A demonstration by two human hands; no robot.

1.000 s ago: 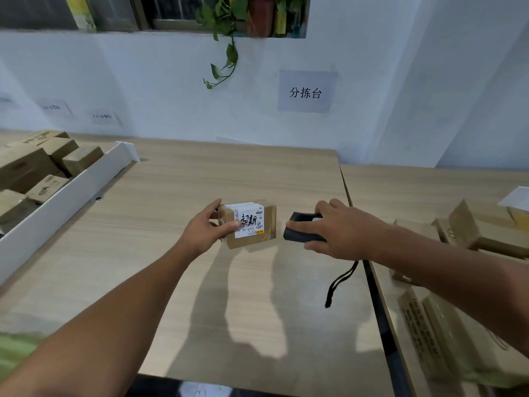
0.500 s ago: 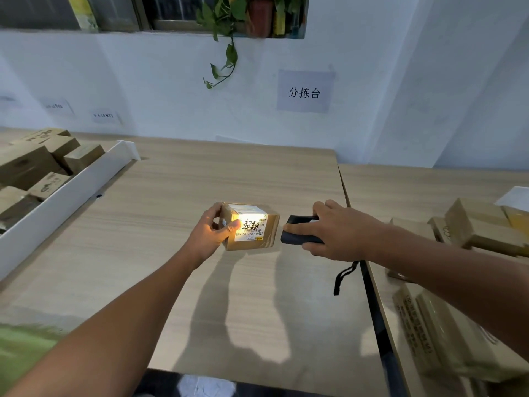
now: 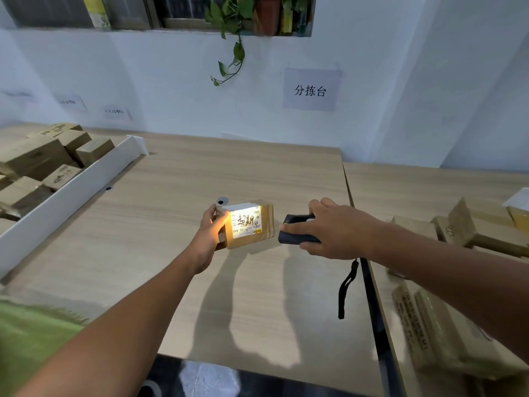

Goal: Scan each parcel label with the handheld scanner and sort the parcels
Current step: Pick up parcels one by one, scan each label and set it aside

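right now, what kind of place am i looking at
Probably a parcel sorting station: the wall sign reads 分拣台 (sorting table), cardboard boxes lie piled behind a white divider, and a scanner lights the label on a parcel.

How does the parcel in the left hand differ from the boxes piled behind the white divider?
The held parcel is gripped by the left hand, its white label lit by the scanner; the piled boxes lie untouched and unlit, no such label showing. Both are brown cardboard.

Left hand (image 3: 210,233) gripping lit parcel (image 3: 248,223), right hand (image 3: 333,229) aiming scanner (image 3: 296,233)
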